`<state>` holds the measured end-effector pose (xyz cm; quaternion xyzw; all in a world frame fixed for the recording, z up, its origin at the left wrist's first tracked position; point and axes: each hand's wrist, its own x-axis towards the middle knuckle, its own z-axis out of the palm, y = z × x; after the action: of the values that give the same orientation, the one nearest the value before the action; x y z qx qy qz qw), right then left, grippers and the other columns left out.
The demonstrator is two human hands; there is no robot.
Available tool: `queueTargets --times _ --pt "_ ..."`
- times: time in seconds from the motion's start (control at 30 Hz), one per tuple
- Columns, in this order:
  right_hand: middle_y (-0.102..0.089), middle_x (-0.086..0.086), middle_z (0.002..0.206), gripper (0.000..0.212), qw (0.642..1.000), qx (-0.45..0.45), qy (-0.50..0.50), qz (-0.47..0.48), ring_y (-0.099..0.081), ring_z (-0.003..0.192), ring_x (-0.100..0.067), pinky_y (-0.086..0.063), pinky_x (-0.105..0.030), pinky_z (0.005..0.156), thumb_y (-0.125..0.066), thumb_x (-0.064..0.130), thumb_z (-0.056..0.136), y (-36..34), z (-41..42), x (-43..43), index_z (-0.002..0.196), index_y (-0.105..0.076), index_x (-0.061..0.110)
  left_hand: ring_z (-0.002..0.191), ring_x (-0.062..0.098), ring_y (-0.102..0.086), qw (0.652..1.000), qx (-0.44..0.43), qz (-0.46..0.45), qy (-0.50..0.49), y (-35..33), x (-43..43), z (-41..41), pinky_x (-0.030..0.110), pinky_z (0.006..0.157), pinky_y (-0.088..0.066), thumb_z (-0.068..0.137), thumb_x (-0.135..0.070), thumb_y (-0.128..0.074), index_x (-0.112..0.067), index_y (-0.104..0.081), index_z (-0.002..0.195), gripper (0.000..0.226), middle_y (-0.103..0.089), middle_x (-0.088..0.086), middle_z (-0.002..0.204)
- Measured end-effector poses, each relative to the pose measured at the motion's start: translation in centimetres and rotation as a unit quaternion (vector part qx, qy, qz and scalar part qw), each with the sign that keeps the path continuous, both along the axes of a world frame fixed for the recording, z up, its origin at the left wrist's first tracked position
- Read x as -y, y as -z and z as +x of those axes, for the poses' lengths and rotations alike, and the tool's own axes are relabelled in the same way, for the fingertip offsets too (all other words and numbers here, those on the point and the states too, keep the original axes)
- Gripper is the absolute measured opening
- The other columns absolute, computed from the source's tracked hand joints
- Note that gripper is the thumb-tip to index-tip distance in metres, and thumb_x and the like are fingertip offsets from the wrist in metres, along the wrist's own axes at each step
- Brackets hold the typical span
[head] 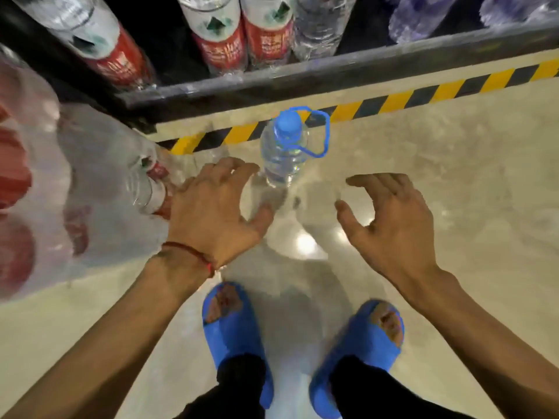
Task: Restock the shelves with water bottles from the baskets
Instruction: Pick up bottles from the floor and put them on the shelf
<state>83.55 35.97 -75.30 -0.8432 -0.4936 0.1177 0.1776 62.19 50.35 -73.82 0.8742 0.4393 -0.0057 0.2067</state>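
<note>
One bottle [284, 152] in front of me, blue cap, standing upright on the floor [453, 192], long axis straight up, cap pointing back at my head. Its blue carry loop [325, 137] hangs off its right side. Just behind it runs the striped tape [393, 101], and beyond that the shelf [302, 77] rail, with red-labelled bottles [217, 40] already lined up inside.

Both hands are out and empty. My left hand [211, 210] is spread wide, fingers relaxed, fingertips just beside the bottle's base on its left. That's clearly the nearer one. My right hand [390, 219] is open too, fingers loosely arched, gripping nothing, well off to the bottle's right and closer to me.

Left of the bottle lies a wrapped pack [90, 176] of bottles. My left hand's outer edge is right against it, and I can't tell if it touches. No basket in view.

So the bottle lies ahead, between my hands but toward the left one. I reckon the left hand closes round the body from the side, or the right hand crosses for that loop.
</note>
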Motion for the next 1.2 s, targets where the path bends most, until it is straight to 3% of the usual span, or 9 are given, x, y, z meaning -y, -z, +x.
queueTargets --times 0.13,0.27,0.43,0.63,0.73,0.8,0.9,1.0,1.2 --pt "-0.073 0.0 0.113 0.038 0.999 0.02 -0.003 0.039 -0.061 0.113 -0.027 -0.05 -0.04 0.083 -0.066 0.045 0.09 8.3 0.3 -1.6 0.118 -0.072 0.02 0.121 0.029 -0.058 0.999 0.026 0.028 -0.026 9.6 -1.1 -0.2 0.048 0.093 -0.054 0.088 -0.063 -0.05 -0.023 -0.059 0.136 0.063 -0.06 0.002 0.134" --pt "-0.072 0.0 0.115 0.042 0.995 0.065 -0.023 0.066 -0.059 0.115 -0.027 -0.046 -0.039 0.083 -0.063 0.049 0.09 12.7 0.8 -3.2 0.12 -0.072 0.021 0.117 0.028 -0.058 0.996 0.028 0.087 -0.024 14.4 -2.6 -0.5 0.045 0.086 -0.056 0.088 -0.06 -0.054 -0.02 -0.059 0.135 0.062 -0.059 0.002 0.135" --pt "-0.072 -0.001 0.118 0.046 0.988 0.123 -0.061 0.073 -0.058 0.115 -0.027 -0.045 -0.041 0.087 -0.061 0.053 0.092 12.7 0.9 -3.5 0.122 -0.071 0.019 0.118 0.027 -0.056 0.991 0.036 0.125 -0.028 13.7 -3.4 -1.0 0.046 0.082 -0.056 0.088 -0.062 -0.052 -0.022 -0.059 0.134 0.061 -0.059 0.002 0.133" --pt "-0.069 -0.001 0.121 0.059 0.986 0.125 -0.081 0.073 -0.057 0.116 -0.026 -0.044 -0.04 0.091 -0.057 0.062 0.09 9.7 -0.4 -4.9 0.13 -0.065 0.018 0.113 0.024 -0.057 0.988 0.019 0.152 -0.008 10.4 -2.7 -2.2 0.038 0.077 -0.051 0.089 -0.065 -0.049 -0.026 -0.058 0.132 0.059 -0.06 -0.002 0.132" --pt "-0.062 0.004 0.131 0.073 0.993 0.033 -0.063 0.091 -0.052 0.12 -0.016 -0.04 -0.028 0.09 -0.057 0.075 0.088 10.0 -1.2 -6.6 0.141 -0.053 0.025 0.116 0.022 -0.059 0.991 -0.007 0.136 -0.01 11.0 -2.8 -2.9 0.037 0.082 -0.052 0.09 -0.072 -0.04 -0.028 -0.056 0.137 0.067 -0.06 -0.002 0.138" --pt "-0.055 0.009 0.143 0.084 0.985 -0.111 -0.035 0.129 -0.05 0.13 -0.009 -0.04 -0.025 0.098 -0.066 0.077 0.082 10.7 -2.3 -7.9 0.148 -0.044 0.031 0.119 0.021 -0.059 0.99 -0.015 0.137 -0.014 11.4 -2.6 -3.0 0.038 0.086 -0.052 0.089 -0.075 -0.037 -0.028 -0.055 0.139 0.07 -0.06 -0.002 0.14" --pt "-0.064 0.01 0.134 0.082 0.935 -0.277 -0.023 0.221 -0.062 0.125 -0.012 -0.053 -0.04 0.104 -0.087 0.062 0.072 11.3 -3.7 -10.1 0.14 -0.054 0.029 0.12 0.021 -0.058 0.992 -0.011 0.125 -0.015 11.4 -2.1 -3.0 0.039 0.088 -0.053 0.089 -0.075 -0.037 -0.028 -0.054 0.138 0.07 -0.059 -0.002 0.141" --pt "-0.072 0.009 0.12 0.065 0.911 -0.311 0.01 0.272 -0.07 0.112 -0.013 -0.058 -0.041 0.098 -0.093 0.042 0.074 11.5 -4.0 -11.1 0.128 -0.062 0.023 0.129 0.02 -0.053 0.995 -0.018 0.101 -0.018 11.0 -1.7 -2.6 0.041 0.094 -0.052 0.089 -0.077 -0.032 -0.031 -0.049 0.144 0.074 -0.052 -0.004 0.149" --pt "-0.076 0.004 0.117 0.053 0.872 -0.376 0.09 0.301 -0.074 0.102 -0.007 -0.06 -0.025 0.086 -0.09 0.019 0.081 11.9 -1.9 -11.0 0.127 -0.062 0.015 0.134 0.018 -0.05 0.996 -0.011 0.092 -0.011 11.9 -2.4 -1.1 0.04 0.097 -0.052 0.089 -0.078 -0.038 -0.032 -0.045 0.148 0.075 -0.048 -0.006 0.152"
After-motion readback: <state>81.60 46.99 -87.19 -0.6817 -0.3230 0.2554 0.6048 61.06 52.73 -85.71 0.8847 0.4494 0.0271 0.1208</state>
